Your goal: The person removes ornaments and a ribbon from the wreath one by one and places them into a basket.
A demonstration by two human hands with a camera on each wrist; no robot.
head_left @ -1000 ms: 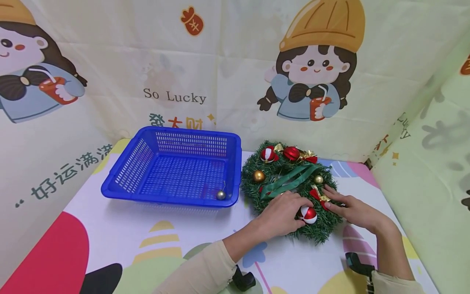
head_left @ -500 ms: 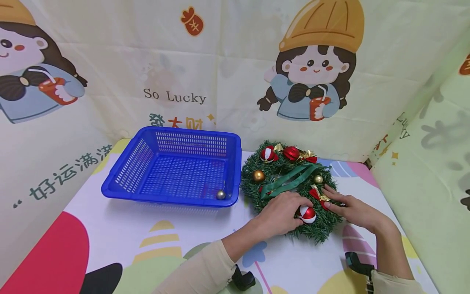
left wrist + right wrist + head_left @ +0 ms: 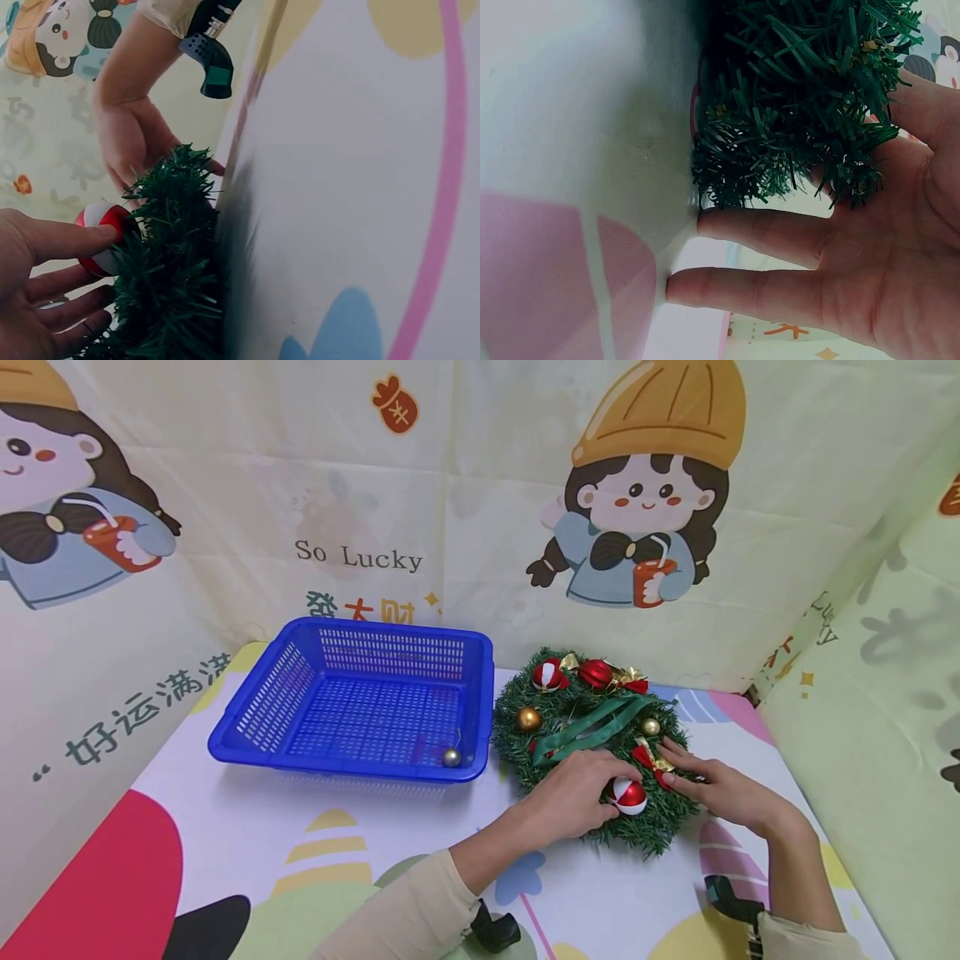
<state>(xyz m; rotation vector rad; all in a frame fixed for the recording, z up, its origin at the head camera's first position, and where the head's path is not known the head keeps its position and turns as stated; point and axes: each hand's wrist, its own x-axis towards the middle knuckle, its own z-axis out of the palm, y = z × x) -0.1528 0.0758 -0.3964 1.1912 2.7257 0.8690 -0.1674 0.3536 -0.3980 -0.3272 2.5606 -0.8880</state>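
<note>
A green Christmas wreath (image 3: 649,837) lies on the table, dressed with baubles, red and gold bows (image 3: 652,760) and a green ribbon (image 3: 592,733). My left hand (image 3: 576,793) holds a red-and-white bauble (image 3: 630,797) at the wreath's near side, thumb and fingers around it. In the left wrist view the bauble (image 3: 96,217) sits against the green needles. My right hand (image 3: 731,792) rests at the wreath's right edge near a red and gold bow. The right wrist view shows two straight fingers (image 3: 765,234) beside the needles, their tips at the tabletop.
Left of the wreath stands a blue plastic basket (image 3: 348,770), close to its edge. Inside its near right corner lies a small silvery bauble (image 3: 451,758) with a hook. Behind and to the right rise printed cloth walls (image 3: 480,502).
The red-and-white bauble shifts very slightly left and up in my left hand. My right hand stays in place.
</note>
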